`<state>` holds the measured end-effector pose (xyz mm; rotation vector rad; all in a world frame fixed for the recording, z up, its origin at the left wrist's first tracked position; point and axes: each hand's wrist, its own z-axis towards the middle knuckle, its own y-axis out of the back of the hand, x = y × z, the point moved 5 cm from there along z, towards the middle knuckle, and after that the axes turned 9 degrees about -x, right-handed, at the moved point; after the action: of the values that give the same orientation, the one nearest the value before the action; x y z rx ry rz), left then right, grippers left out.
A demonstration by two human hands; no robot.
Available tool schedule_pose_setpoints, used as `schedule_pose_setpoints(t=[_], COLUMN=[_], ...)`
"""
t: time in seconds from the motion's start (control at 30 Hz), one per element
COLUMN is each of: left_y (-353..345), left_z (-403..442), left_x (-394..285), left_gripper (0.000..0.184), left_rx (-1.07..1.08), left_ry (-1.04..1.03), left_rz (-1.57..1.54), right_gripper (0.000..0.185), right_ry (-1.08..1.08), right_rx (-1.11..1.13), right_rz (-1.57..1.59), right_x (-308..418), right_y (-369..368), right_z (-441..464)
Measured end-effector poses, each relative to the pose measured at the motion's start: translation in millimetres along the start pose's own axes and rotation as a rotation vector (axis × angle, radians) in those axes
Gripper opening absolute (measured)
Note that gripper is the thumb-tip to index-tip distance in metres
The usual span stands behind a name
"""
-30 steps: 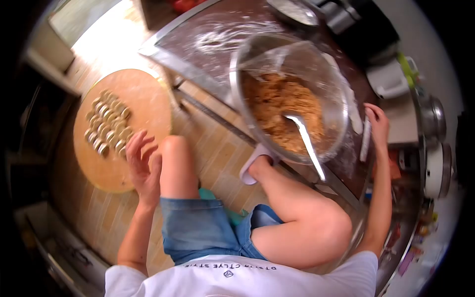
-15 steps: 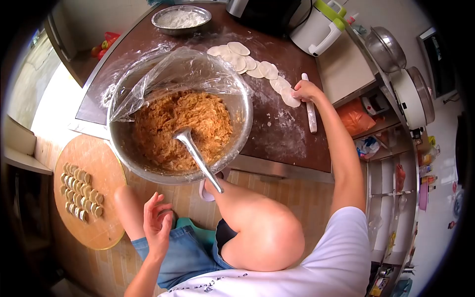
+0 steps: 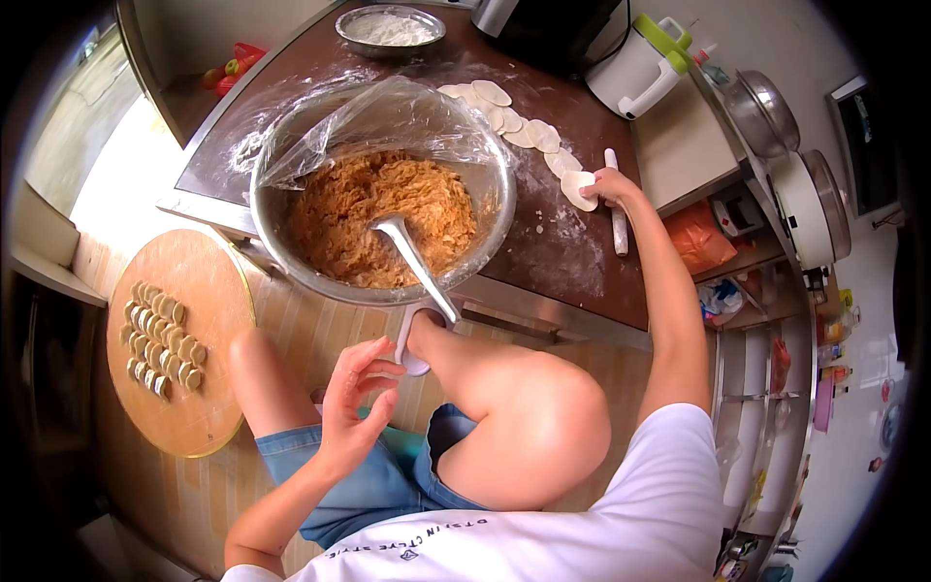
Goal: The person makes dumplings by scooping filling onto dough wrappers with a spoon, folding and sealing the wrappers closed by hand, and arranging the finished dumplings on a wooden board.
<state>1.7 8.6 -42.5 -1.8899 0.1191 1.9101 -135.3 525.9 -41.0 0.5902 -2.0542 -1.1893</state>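
Bowl (image 3: 364, 294) holds filling (image 3: 335, 218) and spoon (image 3: 423, 268); dish (image 3: 393, 50), flour (image 3: 391, 31).

thin, pale, round wrappers (image 3: 543, 137) in an overlapping line, the nearest with its edge upturned

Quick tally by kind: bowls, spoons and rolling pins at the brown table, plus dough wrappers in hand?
Bowls: 2, large bowl and flour bowl
Spoon: 1
Rolling pin: 1
Dough wrapper in the right hand: 1
Total: 5
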Motion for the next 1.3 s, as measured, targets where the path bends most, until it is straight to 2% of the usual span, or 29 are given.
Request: schedule_pose_setpoints(t=[0.03,0.1,0.13,0.23,0.3,0.37,0.4,0.43,0.5,0.53,0.57,0.6,0.63,0.7,0.77,0.8,0.9,0.93,1.03,1.07,1.17,1.2,1.3], left_y=[-1.9,-10.1,-14.7,-42.7,-62.6,-68.9,-66.8,-60.3,-47.1,-36.5,-22.8,-9.2,1.6,18.1,29.2,30.7,37.6,41.8,49.3,50.4,50.2,45.2,47.0], left_z=[-0.9,-5.9,-8.5,-10.9,0.7,4.6,1.4,-3.7,-15.5,-18.9,-23.3,-28.3,-32.5,-34.9,-36.4,-35.5,-27.3,-27.2,-23.5,-22.9,-19.7,-16.9,-21.9], left_x=[-3.2,-8.0,-11.3,-28.9,-38.4,-43.2,-46.2,-48.0,-51.2,-48.0,-43.2,-37.7,-33.8,-26.6,-11.0,-8.3,-2.6,1.0,6.9,12.5,28.1,21.7,26.4], left_gripper=[0.05,0.05,0.05,0.065,0.08,0.094,0.085,0.082,0.077,0.064,0.061,0.059,0.057,0.05,0.047,0.038,0.029,0.024,0.024,0.018,0.016,0.018,0.019], left_rx=[0.013,0.177,0.256,0.383,0.339,0.264,0.264,0.179,0.018,0.014,-0.035,-0.082,-0.127,-0.21,-0.242,-0.283,-0.182,-0.217,-0.185,-0.166,-0.218,-0.271,-0.312], left_ry=[-0.002,-0.01,-0.015,0.274,0.256,0.315,0.346,0.38,0.456,0.497,0.52,0.543,0.566,0.567,0.57,0.582,0.498,0.509,0.319,0.354,0.565,0.693,0.814], left_rz=[-0.009,-0.053,-0.077,-0.406,-0.737,-1.028,-1.159,-1.101,-0.985,-0.958,-0.897,-0.836,-0.776,-0.681,-0.578,-0.537,-0.317,-0.258,-0.051,-0.016,-0.222,-0.364,-0.642], right_gripper=[0.022,0.021,0.019,0.015,0.018,0.021,0.019,0.017,0.025,0.027,0.03,0.04,0.045,0.042,0.035,0.032,0.024,0.02,0.02,0.022,0.021,0.02,0.02], right_ry=[0.132,0.401,0.458,0.674,0.71,0.779,0.965,1.152,1.229,1.266,1.298,1.281,1.486,1.511,1.617,1.669,1.651,1.662,1.234,1.223,1.455,1.511,1.612], right_rx=[-0.056,-0.164,-0.1,0.045,0.155,0.269,0.251,0.224,0.176,0.133,0.088,0.03,-0.162,-0.115,-0.057,-0.028,-0.203,-0.319,-0.14,-0.111,-0.205,-0.201,-0.162], right_rz=[0.007,0.019,0.131,0.291,0.256,0.034,0.018,0.005,0.034,0.03,0.028,-0.1,-0.262,-0.361,-0.288,-0.249,-0.177,0.01,0.33,0.357,0.277,0.307,0.279], right_x=[13.0,38.9,60.3,149.6,189.1,217.3,228.2,235.9,243.7,248.5,251.5,250.4,248.5,241.8,248.8,251.4,262.8,270.2,283.9,288.3,302.8,305.3,300.9], right_y=[5.0,15.3,21.6,36.7,27.6,1.1,-16.3,-32.8,-45.7,-40.5,-34.4,-29.9,-31.9,-52.1,-64.4,-69.8,-66.7,-59.4,-48.7,-56.4,-82.8,-87.0,-89.9], right_z=[-19.5,-58.6,-90.5,-219.3,-287.3,-333.0,-346.1,-355.9,-356.9,-354.3,-349.9,-338.2,-326.9,-312.4,-313.4,-312.8,-297.6,-288.1,-272.1,-271.5,-271.8,-273.3,-278.0])
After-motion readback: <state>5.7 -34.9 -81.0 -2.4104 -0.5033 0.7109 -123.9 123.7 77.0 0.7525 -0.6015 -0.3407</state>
